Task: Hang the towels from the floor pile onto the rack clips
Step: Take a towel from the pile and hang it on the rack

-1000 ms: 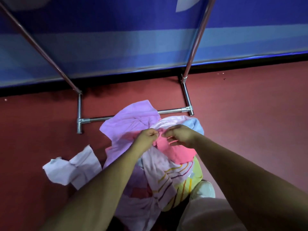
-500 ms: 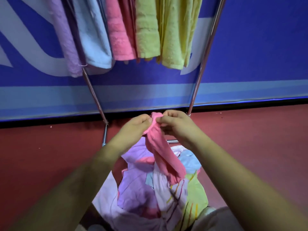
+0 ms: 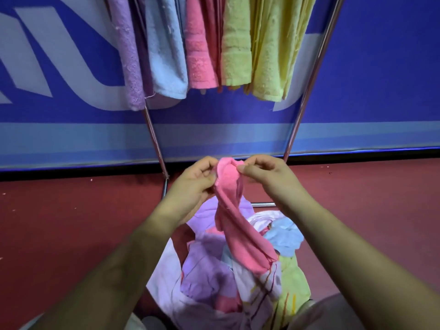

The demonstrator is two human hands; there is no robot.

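Observation:
A pink towel [image 3: 240,229] hangs twisted in the air above the floor pile [image 3: 223,277] of purple, white, blue and yellow-green towels. My left hand [image 3: 195,184] pinches its top edge on the left and my right hand [image 3: 264,173] pinches it on the right, the two hands close together. Behind them stands the metal rack [image 3: 307,91]. Several towels hang from it: purple [image 3: 126,53], blue [image 3: 164,51], pink [image 3: 197,48], green [image 3: 237,44] and yellow [image 3: 276,51]. The rack's clips are above the frame and hidden.
The rack's two slanted legs [image 3: 154,139] meet a low crossbar [image 3: 264,204] on the red floor [image 3: 71,222]. A blue banner wall [image 3: 381,91] runs right behind the rack. My knee [image 3: 321,313] shows at the bottom edge.
Both hands lifted the pink towel off the pile and up to rack-leg height. My view tilted up, bringing the hanging towels into sight.

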